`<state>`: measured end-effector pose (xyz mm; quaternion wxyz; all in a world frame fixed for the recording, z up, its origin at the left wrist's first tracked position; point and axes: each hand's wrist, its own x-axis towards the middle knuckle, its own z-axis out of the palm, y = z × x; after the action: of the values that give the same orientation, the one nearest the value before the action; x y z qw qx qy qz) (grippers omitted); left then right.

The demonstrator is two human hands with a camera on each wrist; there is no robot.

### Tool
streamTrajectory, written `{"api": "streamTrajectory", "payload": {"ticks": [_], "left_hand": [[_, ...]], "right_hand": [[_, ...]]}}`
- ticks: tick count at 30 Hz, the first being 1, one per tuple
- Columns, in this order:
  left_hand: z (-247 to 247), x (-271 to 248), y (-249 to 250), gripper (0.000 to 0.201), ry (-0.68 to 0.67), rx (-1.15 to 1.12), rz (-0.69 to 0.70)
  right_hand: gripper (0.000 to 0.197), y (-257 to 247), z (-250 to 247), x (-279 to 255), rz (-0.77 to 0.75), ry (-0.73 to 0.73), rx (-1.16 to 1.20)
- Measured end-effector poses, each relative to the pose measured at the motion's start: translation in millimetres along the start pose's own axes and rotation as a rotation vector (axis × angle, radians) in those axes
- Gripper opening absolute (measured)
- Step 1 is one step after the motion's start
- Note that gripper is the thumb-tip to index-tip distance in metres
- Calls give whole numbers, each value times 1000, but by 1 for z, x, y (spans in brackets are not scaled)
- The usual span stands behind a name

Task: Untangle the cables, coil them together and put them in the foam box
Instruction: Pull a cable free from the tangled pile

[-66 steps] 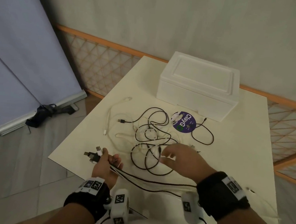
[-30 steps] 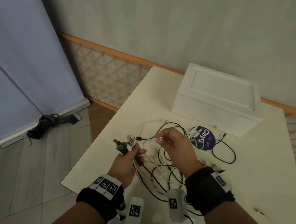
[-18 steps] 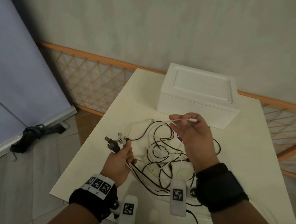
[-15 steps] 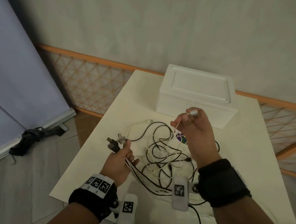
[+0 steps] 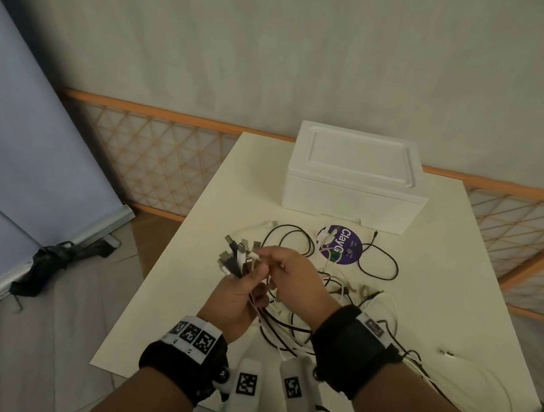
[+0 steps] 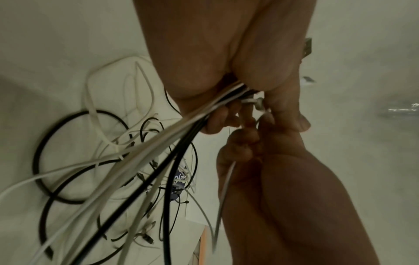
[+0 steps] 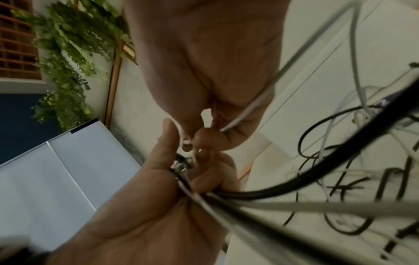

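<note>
We note the left hand point(image 5: 238, 297) gripping a bundle of cable plugs point(image 5: 235, 258) fanned upward, apparently to keep the ends sorted. The right hand point(image 5: 293, 281) pinches a white cable end point(image 7: 188, 141) against that bundle. The loose cables point(image 5: 339, 288) lie tangled on the table point(image 5: 440, 272); the foam box point(image 5: 356, 180) stands closed behind.

Cables point(image 5: 339, 288) between hands and box point(image 5: 352, 183)

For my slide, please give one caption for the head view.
Left hand grips gathered cable ends; right hand adds another, foam box closed.
</note>
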<state>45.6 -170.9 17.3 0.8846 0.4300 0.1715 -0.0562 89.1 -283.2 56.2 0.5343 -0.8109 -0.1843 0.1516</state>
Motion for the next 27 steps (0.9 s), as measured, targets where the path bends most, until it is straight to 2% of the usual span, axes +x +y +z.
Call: {"api": "streamTrajectory", "payload": {"ticks": [4,7,9,11,14,16,17,20,23,25,27], "left_hand": [[0,-1,-3,34,24,-38,-23],[-5,-3,-3,20,94,-8,-37],[-9,-2,-4,28,132,19,-61],[-13,1,-3,36,210,-29,-57],[-27,7,7,33,321,-267,0],[-44,6,19,35,332,-338,17],[-54,5,24,37,337,-325,14],[-70,0,31,43,363,-216,-11],[-57,-1,26,44,304,-46,-36],[-38,0,24,43,228,92,-34],[-16,2,22,29,124,222,-4]], "right_hand": [[52,5,8,3,10,-70,37],[70,12,10,0,62,-124,-99],[83,9,12,-7,60,-169,-183],[86,5,9,-15,-18,-190,-416],[68,9,-25,-22,-60,-171,-831],[45,19,-62,-22,-47,-28,-999],[33,24,-83,-23,-23,67,-1008],[16,35,-125,-27,36,250,-880],[14,28,-124,-30,43,258,-742],[11,15,-110,-30,53,257,-549],[5,0,-94,-25,25,231,-383]]}}
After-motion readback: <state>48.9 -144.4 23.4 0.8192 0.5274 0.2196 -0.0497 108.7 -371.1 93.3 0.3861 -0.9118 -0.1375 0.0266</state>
